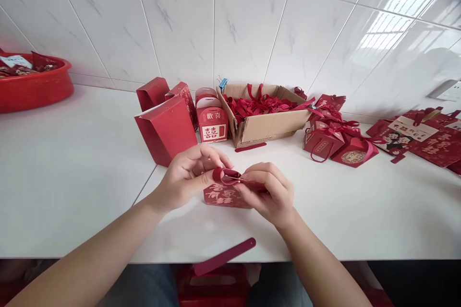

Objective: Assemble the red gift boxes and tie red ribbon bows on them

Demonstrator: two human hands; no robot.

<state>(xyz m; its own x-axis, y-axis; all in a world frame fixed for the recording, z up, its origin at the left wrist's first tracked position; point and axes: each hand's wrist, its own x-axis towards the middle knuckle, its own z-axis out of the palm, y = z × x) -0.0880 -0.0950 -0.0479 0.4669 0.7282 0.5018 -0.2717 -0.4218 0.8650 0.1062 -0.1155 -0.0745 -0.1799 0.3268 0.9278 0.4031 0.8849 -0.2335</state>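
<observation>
A red gift box (pixel 226 196) with pale lettering stands on the table in front of me, partly covered by my hands. Above its top, a looped red strap (pixel 218 176) is pinched by my left hand (pixel 192 172), thumb in front and fingers behind. My right hand (pixel 270 192) closes on the strap's other end, close to a small shiny fastener whose details I cannot make out. Nearer to me, a flat dark-red strap (pixel 225 256) with a hole at its end lies across the table's front edge.
Behind stand red boxes (pixel 167 129), a lettered box (pixel 212 122) and a cardboard box (pixel 273 127) full of red straps. Ribboned boxes (pixel 340 144) and flat red bags (pixel 421 136) lie at right. A red basin (pixel 36 88) sits far left, against the tiled wall side.
</observation>
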